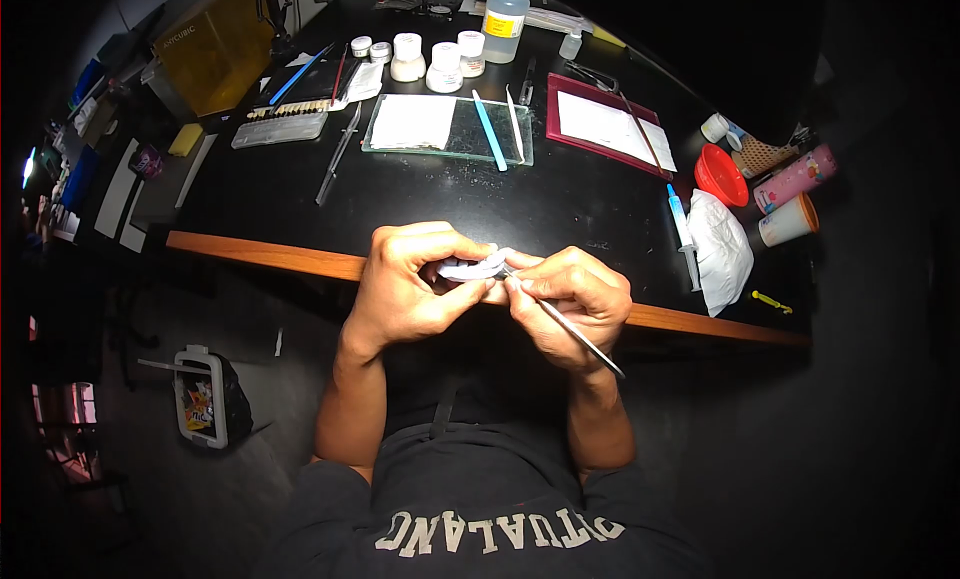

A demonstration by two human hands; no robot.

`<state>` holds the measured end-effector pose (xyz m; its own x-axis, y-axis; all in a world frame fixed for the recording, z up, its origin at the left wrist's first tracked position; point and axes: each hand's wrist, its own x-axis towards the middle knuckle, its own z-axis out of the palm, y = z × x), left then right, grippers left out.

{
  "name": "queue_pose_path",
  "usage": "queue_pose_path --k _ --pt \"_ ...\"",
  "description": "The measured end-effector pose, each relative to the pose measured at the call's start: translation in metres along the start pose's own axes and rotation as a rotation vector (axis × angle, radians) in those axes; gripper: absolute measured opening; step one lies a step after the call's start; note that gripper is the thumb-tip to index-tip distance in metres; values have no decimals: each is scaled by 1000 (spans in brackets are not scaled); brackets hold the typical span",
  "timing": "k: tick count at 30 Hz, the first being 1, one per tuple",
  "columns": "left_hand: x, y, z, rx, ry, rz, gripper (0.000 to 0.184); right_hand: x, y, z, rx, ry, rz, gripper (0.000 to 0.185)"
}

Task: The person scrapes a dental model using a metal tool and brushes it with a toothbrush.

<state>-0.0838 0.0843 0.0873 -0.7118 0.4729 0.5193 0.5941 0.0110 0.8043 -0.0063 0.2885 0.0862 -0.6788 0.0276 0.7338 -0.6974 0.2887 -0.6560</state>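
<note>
My left hand (415,284) is closed on a small white dental model (468,270), gripping it between thumb and fingers just above the wooden table edge. My right hand (570,304) pinches a thin metal dental instrument (575,332) like a pen. Its handle slants down to the right, and its tip is at the right end of the model, where my fingers partly hide it. Some right-hand fingers also meet the model from that side. Which teeth the tip touches is too small to tell.
Behind my hands lie a glass slab (450,147) with a blue-handled tool (490,129), white jars (407,59), a bottle (504,24) and a maroon tray (600,129). At right are a syringe (684,234), white cloth (718,249) and red bowl (720,174). A bin (205,394) stands below left.
</note>
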Motion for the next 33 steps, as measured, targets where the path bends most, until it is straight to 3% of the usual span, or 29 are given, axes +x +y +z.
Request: queue_pose_path --k 11,33 --pt "2 3 -13 -105 -158 -128 26 0 4 -6 207 44 73 14" --pt "-2 -2 -10 -152 -138 -172 28 -2 1 -2 144 74 70 13"
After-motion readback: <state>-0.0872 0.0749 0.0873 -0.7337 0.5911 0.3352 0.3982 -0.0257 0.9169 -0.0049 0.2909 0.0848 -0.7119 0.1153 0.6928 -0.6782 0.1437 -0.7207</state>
